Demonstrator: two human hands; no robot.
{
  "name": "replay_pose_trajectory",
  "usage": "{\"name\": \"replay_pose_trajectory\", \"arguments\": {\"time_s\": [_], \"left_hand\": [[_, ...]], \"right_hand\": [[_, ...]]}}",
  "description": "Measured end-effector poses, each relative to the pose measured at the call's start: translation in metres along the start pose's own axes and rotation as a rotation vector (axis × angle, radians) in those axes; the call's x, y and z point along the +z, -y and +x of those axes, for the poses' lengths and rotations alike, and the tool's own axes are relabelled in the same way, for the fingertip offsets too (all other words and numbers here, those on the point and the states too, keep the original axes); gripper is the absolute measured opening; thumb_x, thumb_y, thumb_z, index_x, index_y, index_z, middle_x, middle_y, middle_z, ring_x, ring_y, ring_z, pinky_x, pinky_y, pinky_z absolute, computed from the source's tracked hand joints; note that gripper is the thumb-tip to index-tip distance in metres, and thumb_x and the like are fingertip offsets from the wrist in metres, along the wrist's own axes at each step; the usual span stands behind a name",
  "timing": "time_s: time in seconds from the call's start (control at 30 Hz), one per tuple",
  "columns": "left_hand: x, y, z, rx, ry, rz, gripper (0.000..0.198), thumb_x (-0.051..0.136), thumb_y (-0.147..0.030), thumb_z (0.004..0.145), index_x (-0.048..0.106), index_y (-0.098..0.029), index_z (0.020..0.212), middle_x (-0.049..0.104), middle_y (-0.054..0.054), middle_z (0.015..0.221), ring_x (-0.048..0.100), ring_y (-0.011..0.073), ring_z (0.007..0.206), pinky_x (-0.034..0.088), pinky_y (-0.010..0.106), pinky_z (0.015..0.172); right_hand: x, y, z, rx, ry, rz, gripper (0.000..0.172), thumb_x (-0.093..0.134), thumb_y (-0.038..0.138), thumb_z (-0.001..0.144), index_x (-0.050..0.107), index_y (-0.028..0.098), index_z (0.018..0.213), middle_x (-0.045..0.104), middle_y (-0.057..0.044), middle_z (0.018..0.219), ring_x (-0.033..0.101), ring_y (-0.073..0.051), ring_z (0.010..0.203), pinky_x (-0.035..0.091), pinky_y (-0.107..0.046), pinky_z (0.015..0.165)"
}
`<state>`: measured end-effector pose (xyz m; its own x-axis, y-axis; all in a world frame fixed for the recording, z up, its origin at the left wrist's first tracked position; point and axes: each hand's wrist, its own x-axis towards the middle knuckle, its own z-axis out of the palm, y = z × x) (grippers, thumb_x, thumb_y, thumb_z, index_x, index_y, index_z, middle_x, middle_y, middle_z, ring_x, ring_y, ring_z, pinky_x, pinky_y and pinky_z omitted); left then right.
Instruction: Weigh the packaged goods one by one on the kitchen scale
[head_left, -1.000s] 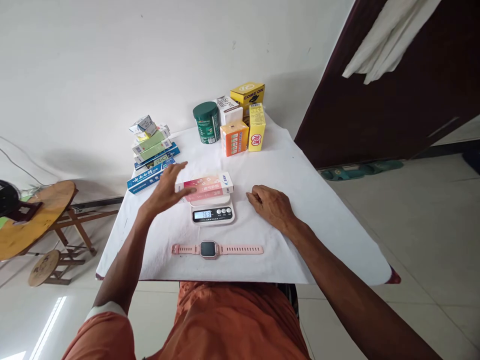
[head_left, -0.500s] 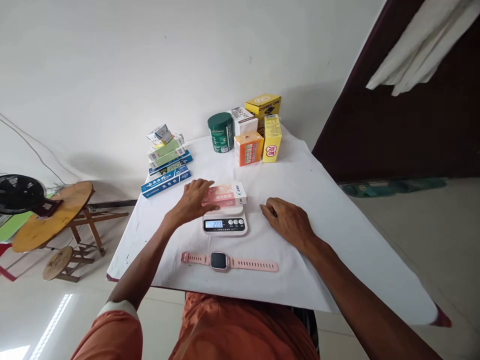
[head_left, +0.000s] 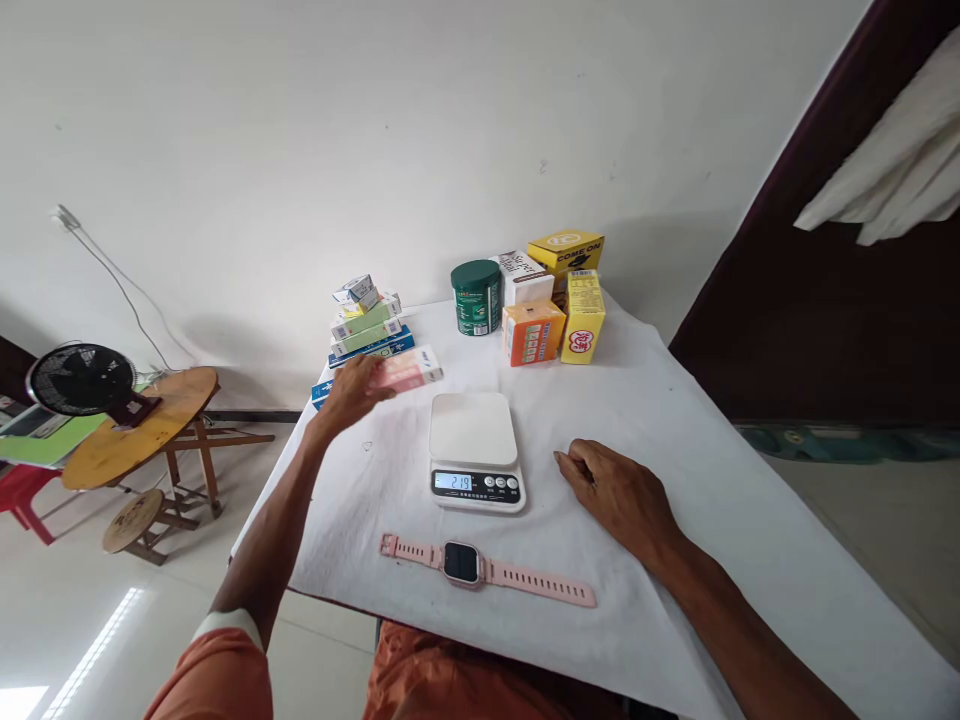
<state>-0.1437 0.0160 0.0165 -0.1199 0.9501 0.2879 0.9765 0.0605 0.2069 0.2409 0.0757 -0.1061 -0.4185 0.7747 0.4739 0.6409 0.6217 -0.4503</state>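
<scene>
My left hand (head_left: pixel 351 392) is closed on a long pink and white box (head_left: pixel 409 369), held just above the table to the left of the white kitchen scale (head_left: pixel 475 448) and close to a stack of flat boxes (head_left: pixel 366 322). Nothing lies on the scale's platform, and its display is lit. My right hand (head_left: pixel 619 495) rests on the white tablecloth (head_left: pixel 675 440) to the right of the scale, fingers curled under. A pink smartwatch (head_left: pixel 486 570) lies flat in front of the scale.
At the table's far edge stand a green canister (head_left: pixel 476 297), an orange box (head_left: pixel 533 332), two yellow boxes (head_left: pixel 583 316) and a white box (head_left: pixel 523 275). To the left are a round wooden table (head_left: pixel 142 425), a black fan (head_left: pixel 82 381) and a small stool (head_left: pixel 135 520).
My left hand came down on the pink box on the scale, gripped it and carried it off to the left toward the stack. The camera view shifted; my right hand stayed put.
</scene>
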Motion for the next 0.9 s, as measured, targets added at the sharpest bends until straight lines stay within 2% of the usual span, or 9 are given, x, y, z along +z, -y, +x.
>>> {"name": "replay_pose_trajectory", "arguments": {"time_s": [0.1, 0.2, 0.33, 0.5, 0.6, 0.67, 0.77, 0.9], "left_hand": [[-0.005, 0.038, 0.026, -0.19, 0.016, 0.152, 0.05, 0.071, -0.037, 0.089, 0.058, -0.023, 0.135, 0.061, 0.013, 0.13, 0.056, 0.0332, 0.127, 0.043, 0.047, 0.107], [0.002, 0.059, 0.045, -0.274, 0.035, 0.223, 0.048, 0.068, -0.037, 0.09, 0.059, -0.023, 0.136, 0.059, 0.016, 0.132, 0.052, 0.0349, 0.13, 0.042, 0.049, 0.108], [0.013, 0.068, 0.054, -0.284, 0.022, 0.253, 0.044, 0.065, -0.039, 0.091, 0.062, -0.025, 0.133, 0.056, 0.017, 0.134, 0.049, 0.038, 0.13, 0.043, 0.051, 0.105], [0.015, 0.066, 0.053, -0.26, -0.003, 0.3, 0.047, 0.06, -0.032, 0.094, 0.059, -0.025, 0.14, 0.054, 0.018, 0.138, 0.048, 0.0375, 0.132, 0.04, 0.05, 0.107], [0.016, 0.051, 0.055, -0.224, -0.03, 0.324, 0.049, 0.062, -0.031, 0.093, 0.058, -0.023, 0.141, 0.055, 0.019, 0.138, 0.049, 0.0394, 0.131, 0.041, 0.052, 0.106], [0.019, 0.032, 0.061, -0.162, -0.065, 0.31, 0.051, 0.063, -0.03, 0.092, 0.056, -0.023, 0.142, 0.055, 0.019, 0.139, 0.049, 0.0394, 0.131, 0.042, 0.053, 0.105], [0.028, -0.011, 0.079, -0.012, -0.059, 0.198, 0.054, 0.065, -0.032, 0.092, 0.054, -0.023, 0.144, 0.054, 0.017, 0.139, 0.05, 0.0369, 0.13, 0.041, 0.052, 0.107], [0.051, -0.08, 0.117, 0.168, 0.021, 0.006, 0.067, 0.075, -0.043, 0.087, 0.05, -0.021, 0.146, 0.053, 0.017, 0.14, 0.051, 0.0358, 0.131, 0.041, 0.051, 0.109]], "right_hand": [[0.0, -0.001, 0.0, 0.007, -0.004, -0.004, 0.036, 0.041, 0.041, 0.098, 0.029, 0.025, 0.068, 0.05, 0.001, 0.059, 0.04, -0.013, 0.049, 0.028, -0.028, 0.053], [0.001, -0.001, 0.001, 0.009, -0.008, -0.005, 0.034, 0.042, 0.04, 0.098, 0.032, 0.025, 0.068, 0.052, 0.001, 0.06, 0.044, -0.013, 0.051, 0.03, -0.028, 0.054], [0.0, -0.001, 0.0, 0.005, -0.01, -0.013, 0.033, 0.042, 0.038, 0.099, 0.034, 0.025, 0.069, 0.053, 0.001, 0.062, 0.046, -0.014, 0.053, 0.03, -0.028, 0.055], [0.001, 0.0, 0.0, 0.011, -0.014, -0.018, 0.034, 0.042, 0.037, 0.1, 0.033, 0.025, 0.069, 0.052, 0.001, 0.062, 0.044, -0.014, 0.053, 0.03, -0.028, 0.056], [0.001, 0.002, 0.001, 0.026, -0.005, -0.025, 0.032, 0.042, 0.034, 0.099, 0.036, 0.024, 0.069, 0.055, 0.0, 0.063, 0.045, -0.014, 0.055, 0.029, -0.029, 0.057], [0.001, 0.003, 0.002, 0.037, 0.007, -0.035, 0.031, 0.043, 0.032, 0.099, 0.04, 0.024, 0.069, 0.057, -0.001, 0.065, 0.047, -0.015, 0.056, 0.028, -0.029, 0.057], [-0.001, 0.005, 0.003, 0.061, 0.026, -0.059, 0.03, 0.043, 0.032, 0.099, 0.045, 0.023, 0.07, 0.06, -0.002, 0.068, 0.049, -0.015, 0.058, 0.027, -0.03, 0.058], [-0.001, 0.005, 0.002, 0.076, 0.049, -0.087, 0.029, 0.043, 0.03, 0.1, 0.05, 0.023, 0.073, 0.064, -0.003, 0.072, 0.052, -0.016, 0.06, 0.026, -0.03, 0.059]]}}
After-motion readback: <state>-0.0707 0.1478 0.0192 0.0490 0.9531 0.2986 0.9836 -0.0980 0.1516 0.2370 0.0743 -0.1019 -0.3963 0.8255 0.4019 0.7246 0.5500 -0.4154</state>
